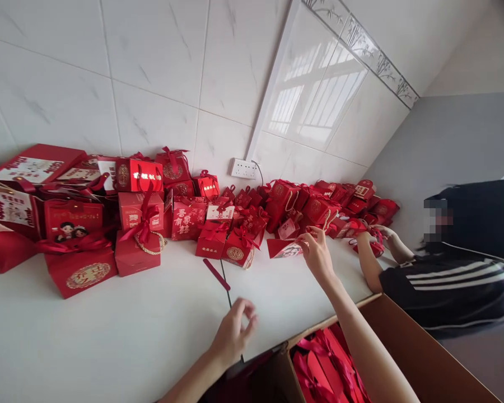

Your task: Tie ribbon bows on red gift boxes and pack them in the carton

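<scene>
A white marbled tile wall [155, 101] rises behind a long pale counter [151, 330]. At the right end a co-worker [457, 285] in a dark top with white stripes leans in, both arms reaching among the boxes there. Next in size is an open cardboard carton [428, 352] at the near edge, with red ribboned pieces [323, 364] packed inside.

Red gift boxes are massed along the wall, piled on one another at the left and crowded together toward the right. The front-left box [88, 274] bears a gold emblem and a ribbon; just beside it stands a box with a bow and twisted cord handle [138, 252].

The left hand [235, 330] is over the counter, fingers loosely curled with nothing between them. The right hand [317, 252] reaches to a small red box [283, 248] at the front of the right-hand group; its fingers are at the box's right edge, though whether they pinch it I cannot tell.

Smallest are a white socket strip [243, 168] on the wall and a narrow dark-red strip [217, 275] lying on the counter.
</scene>
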`<state>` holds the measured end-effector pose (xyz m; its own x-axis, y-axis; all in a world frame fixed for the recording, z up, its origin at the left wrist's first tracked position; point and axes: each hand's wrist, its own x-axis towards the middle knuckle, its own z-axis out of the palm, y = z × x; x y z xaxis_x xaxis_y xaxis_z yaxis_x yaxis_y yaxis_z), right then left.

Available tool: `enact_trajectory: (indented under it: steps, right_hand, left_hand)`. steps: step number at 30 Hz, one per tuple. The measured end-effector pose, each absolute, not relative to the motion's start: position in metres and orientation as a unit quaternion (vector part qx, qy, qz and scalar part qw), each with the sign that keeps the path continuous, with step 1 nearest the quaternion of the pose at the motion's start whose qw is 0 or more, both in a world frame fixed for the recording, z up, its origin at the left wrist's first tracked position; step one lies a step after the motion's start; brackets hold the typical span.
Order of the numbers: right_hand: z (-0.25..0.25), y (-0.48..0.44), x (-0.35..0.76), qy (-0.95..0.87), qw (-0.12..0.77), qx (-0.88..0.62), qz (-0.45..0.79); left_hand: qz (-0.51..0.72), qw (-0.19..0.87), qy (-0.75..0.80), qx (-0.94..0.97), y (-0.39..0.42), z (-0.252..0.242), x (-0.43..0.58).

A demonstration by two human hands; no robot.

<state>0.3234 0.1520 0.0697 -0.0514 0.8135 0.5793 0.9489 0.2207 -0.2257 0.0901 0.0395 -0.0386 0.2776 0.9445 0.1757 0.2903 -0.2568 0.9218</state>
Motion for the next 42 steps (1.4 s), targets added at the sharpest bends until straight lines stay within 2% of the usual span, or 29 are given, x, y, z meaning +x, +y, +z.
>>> enact_trajectory:
  steps: [4,7,10,13,16,20,28,30,32,34,36,39,42]
  right_hand:
    - [0.041,0.093,0.298,-0.761,0.351,-0.541,-0.075]
    - [0.021,0.066,0.279,-0.798,0.350,-0.490,-0.033]
    - [0.018,0.055,0.280,-0.781,0.400,-0.478,-0.044]
    - [0.023,0.057,0.293,-0.748,0.412,-0.519,-0.024]
    - [0.023,0.059,0.297,-0.753,0.399,-0.517,0.080]
    - [0.017,0.055,0.283,-0.727,0.424,-0.516,0.164]
    - [0.014,0.051,0.279,-0.693,0.447,-0.523,0.216]
    - [0.015,0.052,0.289,-0.648,0.480,-0.545,0.232]
    - [0.015,0.051,0.299,-0.547,0.569,-0.549,0.276]
    - [0.013,0.050,0.306,-0.418,0.665,-0.506,0.356]
    - [0.010,0.047,0.306,-0.297,0.714,-0.451,0.445]
    - [0.005,0.036,0.296,-0.187,0.709,-0.409,0.542]
    - [0.001,0.021,0.283,-0.172,0.673,-0.380,0.611]
  left_hand:
    - [0.528,0.304,0.393,0.689,0.063,-0.016,0.106]
    - [0.497,0.366,0.386,0.686,0.082,-0.005,0.114]
    - [0.444,0.423,0.370,0.698,0.094,-0.005,0.113]
    - [0.434,0.432,0.362,0.703,0.097,-0.006,0.106]
    - [0.430,0.431,0.354,0.710,0.095,-0.002,0.102]
    - [0.437,0.418,0.340,0.720,0.094,0.007,0.105]
    - [0.434,0.425,0.356,0.710,0.096,-0.001,0.107]
    - [0.430,0.429,0.376,0.700,0.093,-0.014,0.103]
    - [0.411,0.461,0.404,0.674,0.086,-0.024,0.100]
    - [0.390,0.502,0.423,0.646,0.075,-0.025,0.101]
    - [0.396,0.526,0.401,0.637,0.061,-0.016,0.107]
    - [0.465,0.489,0.352,0.649,0.037,0.008,0.122]
    - [0.528,0.392,0.353,0.665,0.014,0.026,0.135]
